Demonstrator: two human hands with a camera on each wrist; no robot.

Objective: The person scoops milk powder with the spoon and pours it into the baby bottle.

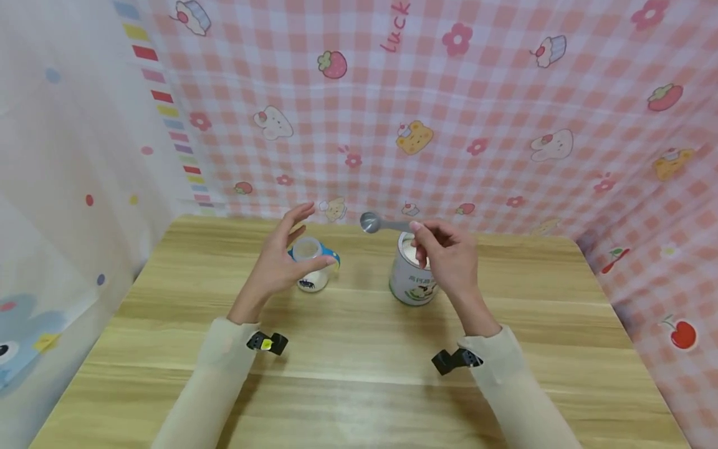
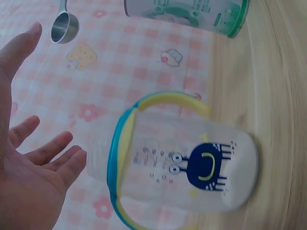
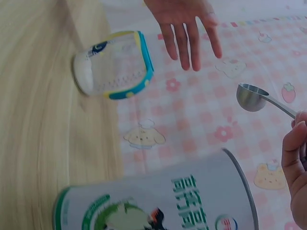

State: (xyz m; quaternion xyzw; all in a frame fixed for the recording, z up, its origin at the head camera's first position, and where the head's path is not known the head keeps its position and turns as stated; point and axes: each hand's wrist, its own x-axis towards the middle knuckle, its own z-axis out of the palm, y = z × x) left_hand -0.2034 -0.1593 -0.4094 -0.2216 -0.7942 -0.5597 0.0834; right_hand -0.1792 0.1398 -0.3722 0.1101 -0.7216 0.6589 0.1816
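My right hand (image 1: 453, 255) pinches the handle of a metal measuring spoon (image 1: 370, 222) above and beside an open can (image 1: 408, 282) with pale powder inside. The spoon's bowl (image 3: 250, 100) points left; in the right wrist view its rim faces upward. My left hand (image 1: 276, 257) has its fingers spread and thumb apart, holding nothing, by the mouth of a clear baby bottle (image 1: 311, 282). The bottle stands upright and lidless, with a blue and yellow handle ring (image 2: 115, 158), a dark blue crab picture (image 2: 204, 165) and white contents at its bottom.
Both objects stand on a wood-grain table (image 1: 359, 374) towards its back edge, the can right of the bottle. Behind the table hangs a pink checked curtain (image 1: 381, 100), with a white one (image 1: 73, 156) to the left. A small black camera sits on each wrist.
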